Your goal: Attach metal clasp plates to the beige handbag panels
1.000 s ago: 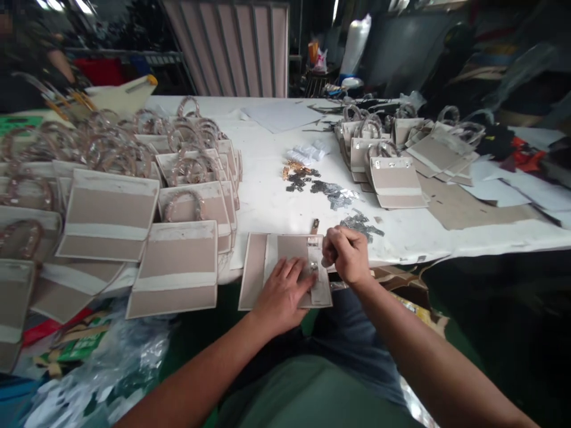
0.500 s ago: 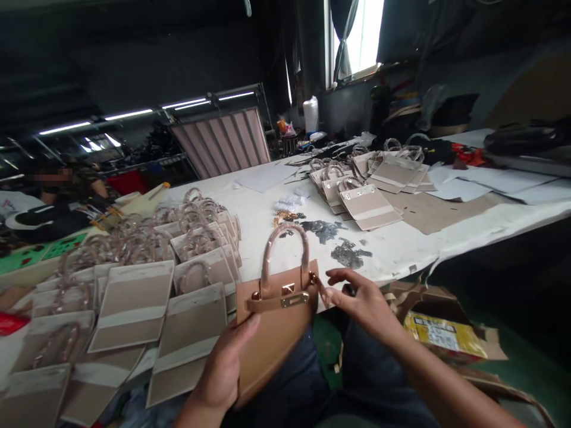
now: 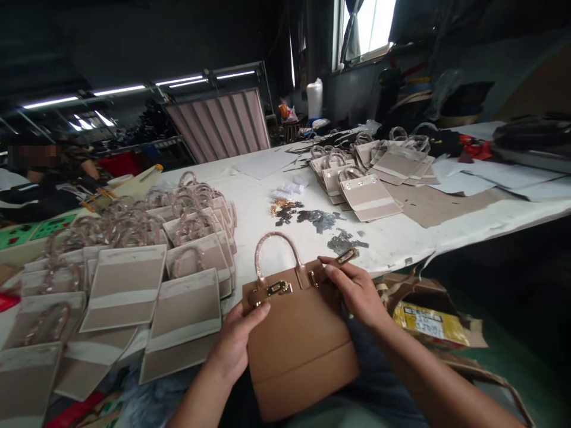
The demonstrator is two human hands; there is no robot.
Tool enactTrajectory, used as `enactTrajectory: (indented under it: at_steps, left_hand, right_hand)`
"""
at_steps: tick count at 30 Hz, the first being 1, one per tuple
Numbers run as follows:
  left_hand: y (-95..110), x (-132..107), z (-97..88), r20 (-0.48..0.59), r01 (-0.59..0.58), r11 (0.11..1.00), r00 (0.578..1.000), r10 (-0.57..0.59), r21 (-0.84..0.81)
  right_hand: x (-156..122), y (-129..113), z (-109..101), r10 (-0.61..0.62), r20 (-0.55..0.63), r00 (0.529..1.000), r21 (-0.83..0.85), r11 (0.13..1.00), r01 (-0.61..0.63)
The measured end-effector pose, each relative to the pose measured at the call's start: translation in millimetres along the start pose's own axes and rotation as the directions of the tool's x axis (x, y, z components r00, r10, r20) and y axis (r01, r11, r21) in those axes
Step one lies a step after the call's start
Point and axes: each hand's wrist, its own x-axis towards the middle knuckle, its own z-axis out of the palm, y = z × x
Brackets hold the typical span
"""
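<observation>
A small tan handbag [image 3: 300,345] with a curved handle and a gold clasp [image 3: 277,289] lies front-up over my lap at the table's near edge. My left hand [image 3: 238,339] grips its left side, thumb on the front near the clasp. My right hand [image 3: 354,290] is closed on the bag's strap [image 3: 332,266] at the upper right, where a gold tip pokes out past my fingers.
Several beige bag panels [image 3: 125,285] with handles are stacked at the left of the white table [image 3: 401,238]. More bag pieces [image 3: 368,193] lie at the back right, loose metal fittings [image 3: 312,219] in the middle. A cardboard box [image 3: 428,321] sits below right. Another person [image 3: 49,184] sits far left.
The bag was face down a second ago; it has been turned face up and lowered onto my lap. My right hand went from open beside it to closed on the strap.
</observation>
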Motion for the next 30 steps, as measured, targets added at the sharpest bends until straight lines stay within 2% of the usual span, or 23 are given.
enactTrajectory:
  at_steps: [3, 7, 9, 13, 18, 23, 27, 30]
  left_hand:
    - [-13, 18, 1.6, -0.031, -0.021, 1.000, 0.999, 0.022, 0.022]
    - [-26, 33, 2.9, 0.036, -0.048, 0.998, 0.998, 0.049, -0.028]
    - [-30, 38, 4.0, 0.065, -0.028, 0.996, 0.997, 0.033, -0.084]
    - [-37, 47, 5.9, 0.097, 0.098, 0.980, 0.992, -0.083, -0.172]
    - [-46, 58, 5.3, 0.093, 0.132, 0.971, 0.989, -0.115, -0.201]
    - [-50, 66, 1.7, 0.065, 0.069, 0.982, 0.996, -0.058, -0.176]
    - [-49, 68, -2.2, 0.084, 0.081, 0.989, 0.994, -0.070, -0.124]
    - [-51, 69, -5.5, 0.049, 0.050, 0.994, 0.998, -0.045, -0.093]
  right_hand:
    - [7, 16, -2, 0.115, 0.027, 0.993, 0.121, 0.986, -0.118]
    - [17, 37, -4, 0.184, 0.014, 0.983, 0.179, 0.967, -0.183]
    - [20, 41, -8, 0.196, 0.020, 0.980, 0.134, 0.971, -0.197]
    - [21, 38, -15, 0.207, 0.014, 0.978, -0.033, 0.978, -0.206]
    - [21, 40, -20, 0.259, -0.047, 0.965, -0.190, 0.946, -0.263]
    - [25, 48, -18, 0.245, -0.039, 0.969, -0.222, 0.943, -0.247]
    - [28, 52, -14, 0.263, -0.030, 0.964, -0.251, 0.932, -0.262]
    - [31, 58, -12, 0.259, -0.026, 0.966, -0.322, 0.912, -0.253]
